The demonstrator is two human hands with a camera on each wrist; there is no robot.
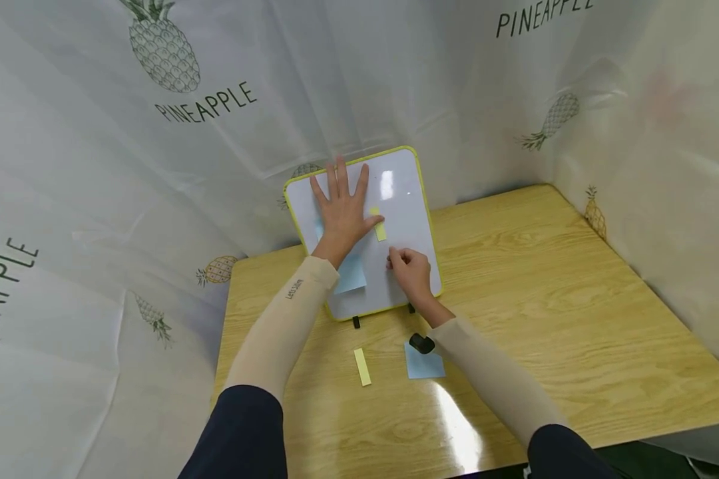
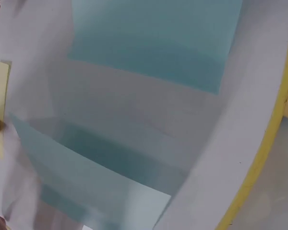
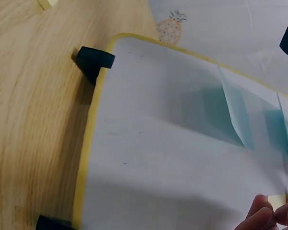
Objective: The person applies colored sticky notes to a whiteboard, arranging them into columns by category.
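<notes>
A white board with a yellow rim leans against the curtain. My left hand rests spread on it, thumb touching a yellow sticky strip. Curled fingers of my right hand stand near that strip's lower end. In the right wrist view, a small yellow piece of paper shows pinched between its fingertips; most of that piece is hidden. Two blue sticky notes are on the board: the lower note lies below my left palm, its free edge lifting, and the upper note is partly covered by my hand.
On the wooden table lie another yellow strip and a blue note, the latter partly behind the black wrist camera. Black feet support the board's lower edge. A pineapple-print curtain surrounds the table's far sides.
</notes>
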